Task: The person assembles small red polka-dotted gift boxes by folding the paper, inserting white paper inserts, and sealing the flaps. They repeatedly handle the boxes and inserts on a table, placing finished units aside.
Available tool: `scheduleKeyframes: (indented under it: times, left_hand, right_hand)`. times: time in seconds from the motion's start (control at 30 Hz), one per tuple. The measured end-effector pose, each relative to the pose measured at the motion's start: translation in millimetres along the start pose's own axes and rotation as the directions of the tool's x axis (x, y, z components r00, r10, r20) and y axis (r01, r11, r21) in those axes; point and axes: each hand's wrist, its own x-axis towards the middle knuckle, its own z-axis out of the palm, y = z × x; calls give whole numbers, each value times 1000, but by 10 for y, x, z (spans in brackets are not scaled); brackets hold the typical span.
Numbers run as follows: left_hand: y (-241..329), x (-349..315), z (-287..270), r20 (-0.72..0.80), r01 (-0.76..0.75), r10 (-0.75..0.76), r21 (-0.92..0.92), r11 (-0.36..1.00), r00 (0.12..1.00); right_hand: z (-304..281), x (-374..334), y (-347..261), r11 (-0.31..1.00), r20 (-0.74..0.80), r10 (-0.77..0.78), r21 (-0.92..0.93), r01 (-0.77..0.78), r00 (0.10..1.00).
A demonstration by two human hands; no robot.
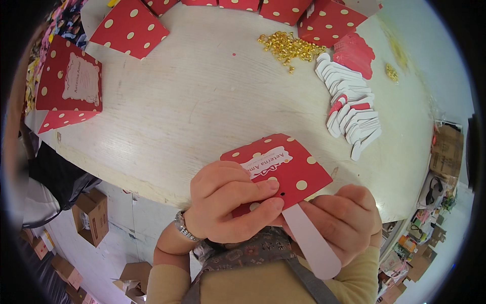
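Over the table's near edge I hold a red carton with cream dots and a white printed label (307,171). My left hand (225,200) grips its left side, thumb and forefinger pressed on the face beside a small dark hole (282,194). From the carton's near edge sticks out a pale cardboard strip with a rounded end (313,245), slanting down to the right. My right hand (347,218) is closed against the strip close to the carton's edge; its fingertips are hidden behind the strip and carton.
Several white handle strips (354,101) lie in an overlapping row on the right of the table (202,96). Gold fasteners (286,48) are heaped behind them, next to red cut pieces (354,54). Dotted cartons (130,30) stand along the far edge, another (71,78) at left.
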Motion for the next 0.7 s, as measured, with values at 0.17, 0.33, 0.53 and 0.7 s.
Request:
scheduleKeyframes:
  times: [0.17,0.33,0.53,0.7]
  left_hand:
    - [-5,-26,8,3,10,-10,4,1000,1000]
    - [15,-64,15,-22,-32,32,41,999,999]
    - [-30,-41,20,-12,25,-25,-38,999,1000]
    - [-42,-10,-10,8,61,-60,-115,991,998]
  right_hand:
    - [12,-29,-29,998,-3,63,28,-63,998]
    - [7,-19,-15,960,36,178,215,-181,983]
    - [56,-27,-63,973,-24,184,149,-178,983]
    - [146,-127,-35,999,-128,-25,-23,23,991]
